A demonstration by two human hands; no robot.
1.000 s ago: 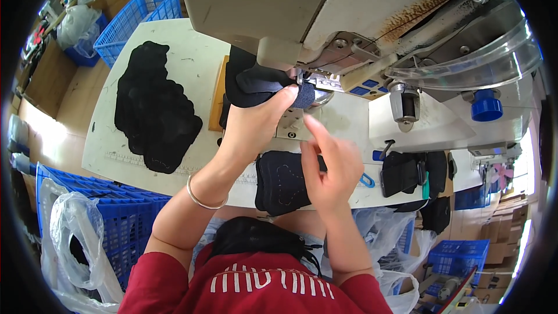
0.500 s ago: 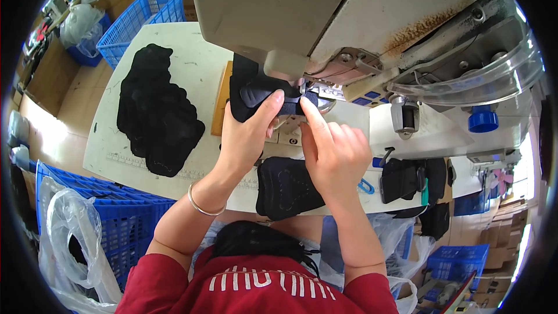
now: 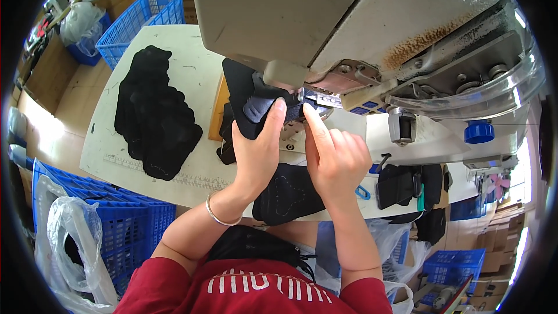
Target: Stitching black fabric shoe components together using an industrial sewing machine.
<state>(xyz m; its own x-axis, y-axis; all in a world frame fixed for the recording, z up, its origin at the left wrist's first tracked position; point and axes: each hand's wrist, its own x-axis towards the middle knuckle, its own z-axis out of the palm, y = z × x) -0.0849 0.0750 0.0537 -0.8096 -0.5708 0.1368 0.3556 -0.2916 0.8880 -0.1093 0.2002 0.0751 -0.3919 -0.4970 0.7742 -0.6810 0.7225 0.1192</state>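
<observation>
A black fabric piece point(image 3: 239, 90) with a raised, padded dark patch point(image 3: 256, 109) lies under the head of a sewing machine point(image 3: 279, 17), its right end by the needle. My left hand point(image 3: 256, 154) is closed on it, thumb on top near the needle and the other fingers hidden beneath. Close to the needle, my right hand point(image 3: 338, 160) presses its index fingertip at the fabric's near edge, with the remaining fingers curled in. Below my hands, a stack of black pieces with dotted outlines point(image 3: 285, 195) lies at the table's front edge.
A pile of black fabric pieces point(image 3: 154, 116) covers part of the white table point(image 3: 99, 151) on the left. Blue crates point(image 3: 136, 238) stand at lower left and beyond the table point(image 3: 145, 17). A phone-like black object point(image 3: 394, 192) and blue clip point(image 3: 362, 192) lie right.
The fabric piece has turned at the needle, its left part angling down toward me. My left hand has shifted slightly down and right with it; my right index finger stays beside the needle.
</observation>
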